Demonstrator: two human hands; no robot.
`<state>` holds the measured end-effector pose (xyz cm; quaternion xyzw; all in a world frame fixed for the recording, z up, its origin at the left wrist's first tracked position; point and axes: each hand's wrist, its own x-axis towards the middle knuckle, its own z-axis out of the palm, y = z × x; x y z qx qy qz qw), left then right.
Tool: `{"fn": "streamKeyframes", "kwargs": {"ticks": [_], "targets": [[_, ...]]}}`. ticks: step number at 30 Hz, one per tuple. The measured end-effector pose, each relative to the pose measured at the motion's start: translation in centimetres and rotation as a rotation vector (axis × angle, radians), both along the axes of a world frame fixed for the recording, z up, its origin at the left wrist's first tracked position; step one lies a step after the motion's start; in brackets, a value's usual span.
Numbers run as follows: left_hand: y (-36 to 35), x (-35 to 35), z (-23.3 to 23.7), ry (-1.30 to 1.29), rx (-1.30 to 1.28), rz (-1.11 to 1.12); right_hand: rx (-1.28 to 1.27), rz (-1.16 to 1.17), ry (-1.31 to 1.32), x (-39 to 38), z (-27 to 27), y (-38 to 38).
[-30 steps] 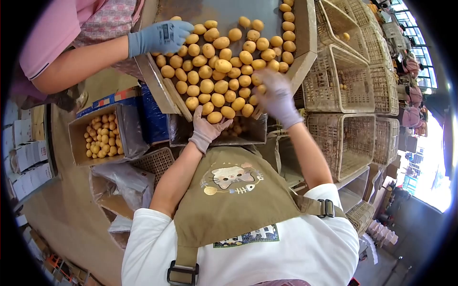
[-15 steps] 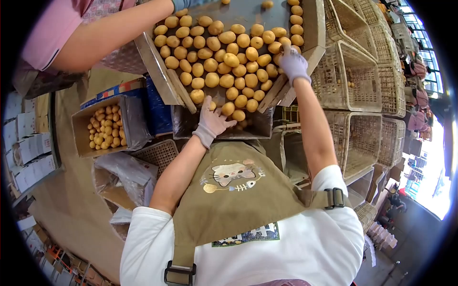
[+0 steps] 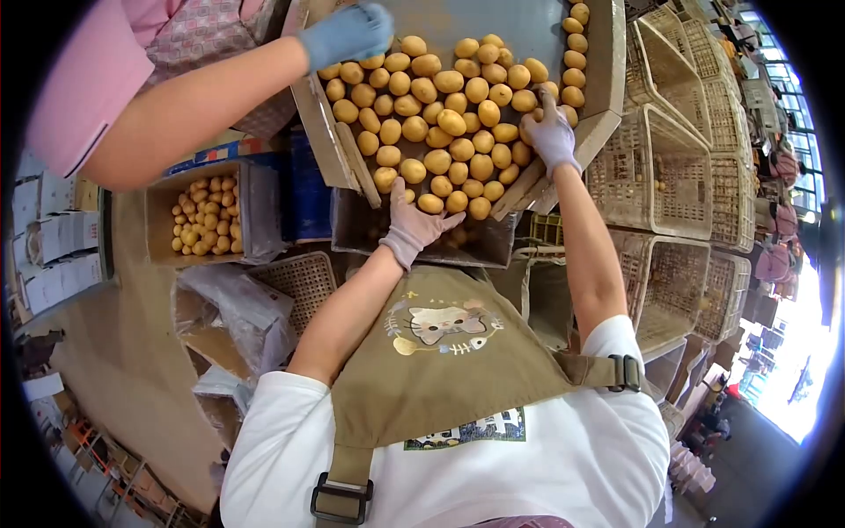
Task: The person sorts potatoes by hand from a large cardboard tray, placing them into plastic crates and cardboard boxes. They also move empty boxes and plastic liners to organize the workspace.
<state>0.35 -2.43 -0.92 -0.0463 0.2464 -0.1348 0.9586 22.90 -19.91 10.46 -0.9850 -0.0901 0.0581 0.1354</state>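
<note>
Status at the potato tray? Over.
Left hand spread at the tray's mouth. Right hand among potatoes, right side. Potatoes crowd the near end. Co-worker's glove over left edge.

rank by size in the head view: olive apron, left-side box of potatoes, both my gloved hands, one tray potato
1. Olive apron
2. Box of potatoes
3. Left hand and right hand: they look about alike, so unranked between them
4. One tray potato
</note>
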Motion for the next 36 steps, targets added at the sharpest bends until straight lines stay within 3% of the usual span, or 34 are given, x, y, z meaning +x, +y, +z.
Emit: {"fn": "streamKeyframes", "kwargs": {"ticks": [2, 4, 6, 7, 9, 11, 13, 14, 16, 17, 20, 23, 24, 26, 28, 29, 32, 36], "targets": [[0.3, -0.2, -0.2, 0.028, -0.031, -0.004, 0.277, 0.138, -0.115, -4.3, 3.0, -1.0], [0.6, -0.3, 1.1, -0.053, 0.005, -0.001, 0.231, 0.429, -0.484, -8.4, 5.7, -4.8], [0.5, -0.3, 0.8, -0.055, -0.018, 0.007, 0.034, 0.243, -0.709, -9.3, 6.0, -12.6], [0.4, -0.2, 1.1, -0.064, 0.005, -0.004, -0.162, -0.163, -0.665, -10.2, 7.0, -16.1], [0.2, 0.0, 1.2, -0.071, 0.056, -0.012, -0.237, -0.514, -0.655, -12.0, 8.1, -17.7], [-0.1, 0.4, 1.6, -0.049, 0.079, -0.008, 0.008, -0.400, -0.766, -13.4, 9.1, -14.4], [-0.2, 0.5, 1.8, -0.044, 0.108, -0.016, 0.199, 0.086, -0.604, -13.4, 6.1, -10.9], [0.0, 0.6, 1.7, -0.041, 0.121, -0.034, 0.155, 0.198, -0.577, -14.2, 3.5, -8.8], [0.0, 0.5, 1.3, -0.032, 0.139, -0.058, 0.102, 0.387, -0.326, -15.4, 3.3, -3.4], [0.4, 0.2, 1.2, -0.030, 0.109, -0.051, 0.127, 0.301, -0.169, -15.7, 2.0, -1.2], [0.7, -0.7, 0.9, 0.021, 0.071, -0.027, 0.053, 0.244, -0.325, -14.0, 0.8, 0.1], [0.6, -1.2, 1.2, 0.150, 0.165, -0.026, -0.295, 0.413, 0.052, -12.0, 0.2, 0.1], [0.8, -1.2, 1.2, 0.155, 0.161, -0.030, -0.232, 0.331, 0.333, -10.1, 2.7, 1.7], [0.9, -1.3, 1.3, 0.170, 0.148, -0.044, -0.155, 0.273, -0.166, -10.1, 0.5, 2.2], [1.0, -1.6, 1.0, 0.103, 0.124, -0.045, -0.194, 0.412, 0.093, -11.4, -0.9, 2.9], [1.0, -1.7, 1.0, 0.039, 0.104, -0.028, -0.243, 0.479, 0.095, -10.5, -0.8, 2.6], [0.8, -1.3, 0.4, -0.033, -0.014, 0.043, 0.141, 0.185, 0.477, -6.2, 2.3, 2.8], [0.5, -1.0, -0.5, 0.037, -0.130, 0.108, -0.225, 0.535, -0.111, -7.7, 0.1, 4.1]]}}
